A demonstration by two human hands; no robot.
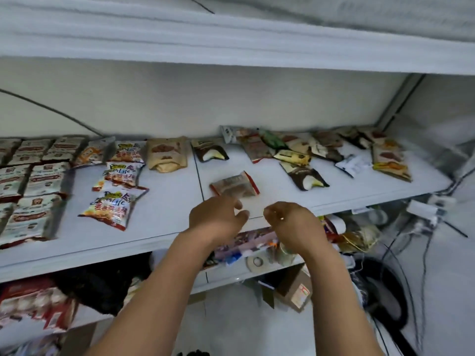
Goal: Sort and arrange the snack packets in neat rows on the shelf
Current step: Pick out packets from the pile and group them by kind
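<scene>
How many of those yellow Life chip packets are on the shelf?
3, in a column left of centre: back, middle, front. More may be hidden.

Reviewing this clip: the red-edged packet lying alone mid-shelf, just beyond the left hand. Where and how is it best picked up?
Probably by its near long edge, coming from the front of the shelf. The red-edged packet lies flat and slightly skewed, with bare shelf all around it, and the left hand already sits just in front of that edge. A thumb-over, fingers-under pinch at the sealed rim should lift it without crushing the contents.
</scene>
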